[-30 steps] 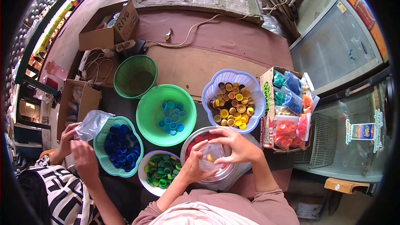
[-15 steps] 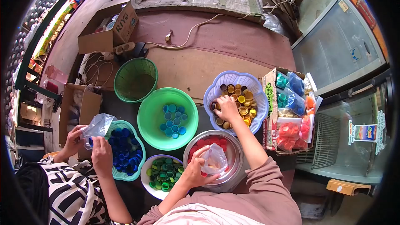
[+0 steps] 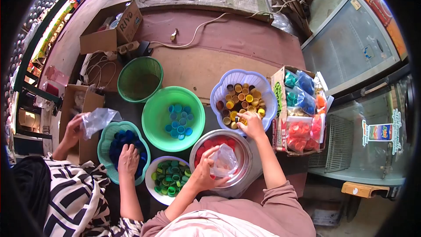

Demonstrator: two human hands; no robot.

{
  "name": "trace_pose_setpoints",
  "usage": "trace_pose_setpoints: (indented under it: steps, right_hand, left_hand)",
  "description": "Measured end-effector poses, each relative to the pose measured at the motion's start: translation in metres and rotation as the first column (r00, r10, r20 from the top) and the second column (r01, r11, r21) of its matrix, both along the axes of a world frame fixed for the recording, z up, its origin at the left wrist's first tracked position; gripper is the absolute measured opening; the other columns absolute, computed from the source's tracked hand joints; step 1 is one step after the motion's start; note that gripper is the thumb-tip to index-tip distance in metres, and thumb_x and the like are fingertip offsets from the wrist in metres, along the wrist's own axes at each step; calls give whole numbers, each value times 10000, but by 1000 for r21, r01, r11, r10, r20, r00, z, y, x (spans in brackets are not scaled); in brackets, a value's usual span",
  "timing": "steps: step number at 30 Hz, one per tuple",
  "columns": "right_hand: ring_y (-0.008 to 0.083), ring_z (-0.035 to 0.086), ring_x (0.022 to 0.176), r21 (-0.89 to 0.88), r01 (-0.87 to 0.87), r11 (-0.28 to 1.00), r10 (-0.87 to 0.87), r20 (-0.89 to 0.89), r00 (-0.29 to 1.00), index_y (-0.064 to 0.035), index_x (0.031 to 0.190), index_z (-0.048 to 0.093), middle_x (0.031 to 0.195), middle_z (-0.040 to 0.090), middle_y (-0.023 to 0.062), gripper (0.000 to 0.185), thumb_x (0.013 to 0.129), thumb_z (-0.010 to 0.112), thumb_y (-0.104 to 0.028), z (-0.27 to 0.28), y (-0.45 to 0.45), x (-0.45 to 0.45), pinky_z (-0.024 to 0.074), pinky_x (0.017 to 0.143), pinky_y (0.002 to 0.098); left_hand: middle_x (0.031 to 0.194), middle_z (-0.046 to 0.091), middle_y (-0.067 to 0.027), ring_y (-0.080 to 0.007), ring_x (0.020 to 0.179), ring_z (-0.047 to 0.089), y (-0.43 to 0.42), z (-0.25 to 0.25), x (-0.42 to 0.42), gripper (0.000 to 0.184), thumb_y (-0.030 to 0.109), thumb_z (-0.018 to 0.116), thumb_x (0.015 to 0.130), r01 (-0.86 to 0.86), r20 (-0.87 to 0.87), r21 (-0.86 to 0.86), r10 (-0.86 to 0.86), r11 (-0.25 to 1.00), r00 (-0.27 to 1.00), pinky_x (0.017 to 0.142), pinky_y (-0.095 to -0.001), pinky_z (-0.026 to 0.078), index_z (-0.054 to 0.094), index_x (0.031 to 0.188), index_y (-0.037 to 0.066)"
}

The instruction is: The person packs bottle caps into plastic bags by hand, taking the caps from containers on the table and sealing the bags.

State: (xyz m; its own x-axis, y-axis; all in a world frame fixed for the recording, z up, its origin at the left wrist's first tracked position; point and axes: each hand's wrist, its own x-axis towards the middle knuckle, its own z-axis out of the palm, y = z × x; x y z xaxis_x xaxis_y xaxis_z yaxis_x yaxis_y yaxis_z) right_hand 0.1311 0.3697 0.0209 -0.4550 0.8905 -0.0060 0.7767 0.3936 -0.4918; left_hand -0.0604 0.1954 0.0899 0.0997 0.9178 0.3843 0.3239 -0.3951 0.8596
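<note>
My left hand [image 3: 204, 173] grips a clear plastic bag [image 3: 225, 161] by its rim, with the bag's mouth facing up. It is above a metal bowl [image 3: 248, 163] of red bottle caps [image 3: 206, 147]. My right hand [image 3: 251, 125] is at the near side of a lavender scalloped basket [image 3: 218, 86], its fingertips pinched on a small bottle cap [image 3: 237, 119], partly hidden. Yellow and brown bottle caps [image 3: 249, 98] lie in this basket. Left of my left hand, a white bowl [image 3: 154, 194] holds green caps [image 3: 169, 177].
At left, a co-worker's hand [image 3: 128, 160] reaches into a teal basket [image 3: 104, 145] of dark blue caps; their other hand [image 3: 73, 131] holds a plastic bag [image 3: 97, 122]. A green basin [image 3: 151, 127] contains light blue caps. A carton [image 3: 280, 131] of bagged caps stands right.
My right hand has moved from the caps at the basket's left to its near side. The co-worker's nearer hand has gone from the bag down into the blue caps.
</note>
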Motion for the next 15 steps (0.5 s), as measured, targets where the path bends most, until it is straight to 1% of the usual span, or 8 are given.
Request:
trace_pose_setpoints:
  steps: [2, 3, 6, 7, 10, 11, 14, 15]
  right_hand:
    - [276, 542, 912, 35, 32, 999, -33, 12, 999, -93, 1055, 600, 939, 592, 95, 423, 660, 704, -204, 1, -13, 5, 379, 883, 397]
    - [292, 542, 900, 66, 29, 997, -30, 5, 1000, -80, 1103, 558, 962, 586, 106, 480, 659, 705, -192, 1, -17, 7, 389, 866, 399]
    - [295, 549, 907, 107, 98, 989, -95, -33, 995, -69, 1072, 560, 966, 588, 113, 451, 661, 703, -188, 6, -27, 10, 406, 842, 392]
    - [296, 560, 897, 111, 128, 986, -122, -62, 991, -60, 1023, 581, 938, 596, 119, 388, 670, 697, -174, 12, -32, 10, 423, 821, 392]
    - [303, 574, 867, 34, 180, 983, -165, -265, 950, -44, 976, 599, 909, 604, 125, 330, 678, 690, -150, 17, -46, 12, 443, 796, 392]
    - [267, 598, 853, 43, 187, 982, -161, -342, 926, -22, 949, 604, 907, 619, 120, 297, 686, 690, -127, 26, -51, 10, 459, 782, 358]
    - [214, 602, 866, -160, 262, 952, -305, -589, 748, -8, 953, 598, 926, 627, 114, 298, 690, 693, -108, 88, -77, -4, 453, 796, 322]
    - [187, 596, 871, -184, 231, 955, -292, -699, 653, -10, 930, 601, 929, 630, 105, 283, 682, 701, -103, 107, -86, -7, 445, 808, 303]
  left_hand:
    - [1210, 366, -265, -373, 1116, 447, -3, -5, 0, 779, 170, 860, 502, -4, 54, 59, 1, 998, 999, 903, -441, 406, 265, 996, 80]
    - [1211, 364, -244, -350, 1102, 465, -3, 0, -1, 812, 163, 865, 482, -12, 37, 117, 7, 993, 999, 905, -434, 417, 263, 1022, 99]
    - [1197, 369, -213, -323, 1109, 463, -11, -3, -1, 848, 193, 882, 447, -57, 100, 213, 36, 975, 994, 928, -438, 420, 259, 1017, 115]
    - [1196, 367, -210, -321, 1113, 460, -14, -3, -2, 846, 198, 884, 445, -70, 116, 250, 42, 966, 992, 932, -438, 419, 257, 1007, 118]
    - [1205, 365, -208, -324, 1121, 461, -18, 0, -5, 820, 211, 884, 456, -75, 131, 353, 31, 933, 991, 942, -434, 414, 254, 971, 114]
    - [1217, 367, -211, -333, 1120, 466, -18, 3, -9, 799, 215, 880, 470, -54, 114, 376, 12, 925, 993, 944, -432, 410, 254, 955, 105]
    - [1215, 370, -215, -336, 1121, 468, -17, 13, -10, 781, 211, 877, 481, -35, 70, 394, 8, 918, 998, 943, -428, 411, 252, 936, 97]
    - [1204, 359, -208, -328, 1119, 467, -19, 16, -10, 802, 197, 881, 470, -23, 28, 371, 14, 928, 1000, 938, -427, 421, 247, 953, 101]
